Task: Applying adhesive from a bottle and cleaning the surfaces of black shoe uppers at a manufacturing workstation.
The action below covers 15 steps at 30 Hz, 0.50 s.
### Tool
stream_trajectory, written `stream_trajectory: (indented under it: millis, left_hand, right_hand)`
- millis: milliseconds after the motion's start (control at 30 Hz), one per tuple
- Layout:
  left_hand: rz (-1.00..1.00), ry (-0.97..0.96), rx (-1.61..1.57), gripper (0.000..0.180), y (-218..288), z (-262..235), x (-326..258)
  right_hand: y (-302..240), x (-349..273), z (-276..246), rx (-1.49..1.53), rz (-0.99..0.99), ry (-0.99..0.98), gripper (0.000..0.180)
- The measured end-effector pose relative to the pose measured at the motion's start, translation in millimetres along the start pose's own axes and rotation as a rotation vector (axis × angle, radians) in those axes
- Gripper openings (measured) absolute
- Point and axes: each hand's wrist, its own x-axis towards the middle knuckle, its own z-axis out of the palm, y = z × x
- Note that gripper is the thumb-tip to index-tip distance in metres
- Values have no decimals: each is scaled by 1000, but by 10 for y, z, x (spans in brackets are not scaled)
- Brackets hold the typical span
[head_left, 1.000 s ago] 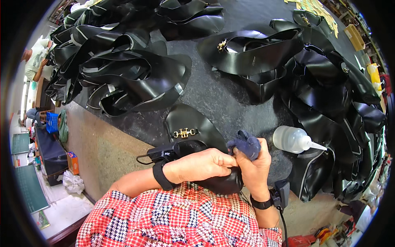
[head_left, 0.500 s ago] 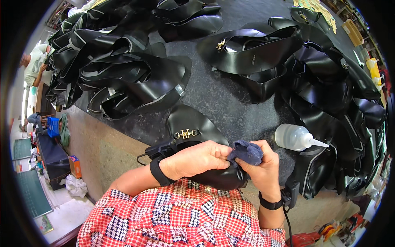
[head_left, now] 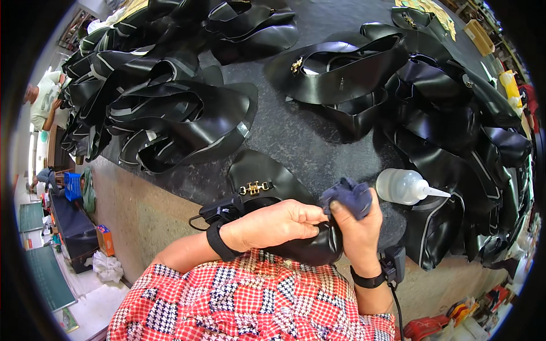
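Observation:
A black shoe upper (head_left: 263, 167) with a gold metal buckle (head_left: 256, 188) lies at the table's near edge, close against my body. My left hand (head_left: 278, 225) is closed on its edge, with thumb and fingers pinched together. Bunched in my right hand (head_left: 361, 233) is a dark blue cloth (head_left: 348, 196), its thumb pressing it near the upper's edge. The two hands are close together over the upper, and the exact spot where the cloth meets it is hidden by fingers. Just right of the cloth, a clear squeeze bottle (head_left: 397, 186) with a pointed nozzle lies on its side.
Black shoe uppers (head_left: 187, 113) are heaped at the left of the dark table (head_left: 278, 128). More uppers (head_left: 443, 125) pile up on the right, near the bottle. Another person (head_left: 46, 102) stands at the far left. A blue crate (head_left: 72, 186) sits beyond the table's left side.
My right hand has shifted slightly up, and the cloth in it has changed shape, with its folds now higher. My left hand stays on the upper. The whole view has shifted slightly.

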Motion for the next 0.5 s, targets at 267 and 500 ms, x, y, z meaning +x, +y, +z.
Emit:
stream_trajectory:
  millis: [267,500]
  left_hand:
    - [-4,-35,-56,30,19,-36,-21]
    - [-60,-34,-65,27,-68,-63,9]
  right_hand:
    - [-220,-32,-139,323,181,-164,33]
    - [-88,-61,-63,-408,-179,-139,31]
